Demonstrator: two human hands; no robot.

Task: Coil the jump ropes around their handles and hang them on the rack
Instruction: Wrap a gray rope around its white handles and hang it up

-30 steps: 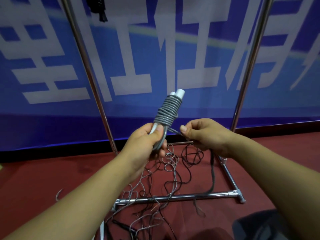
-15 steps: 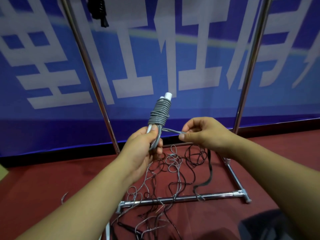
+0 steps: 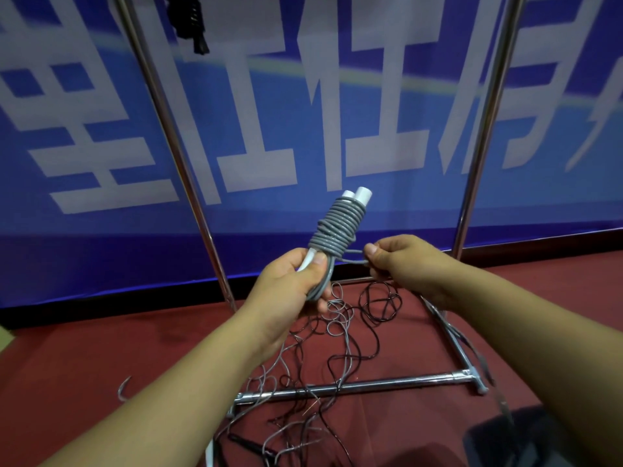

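Head: coiled rope point(image 3: 333, 230) between both hands' fingers point(image 3: 370, 250)

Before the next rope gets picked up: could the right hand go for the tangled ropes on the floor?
Probably not yet: the right hand pinches the grey rope's loose end, though the tangled ropes lie uncovered below.

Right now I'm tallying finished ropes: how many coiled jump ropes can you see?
2. A grey coiled rope wound round white handles, gripped by the left hand while the right hand pinches its loose end; a black bundle hangs at the top, cut off by the frame. More may hang above, unseen.
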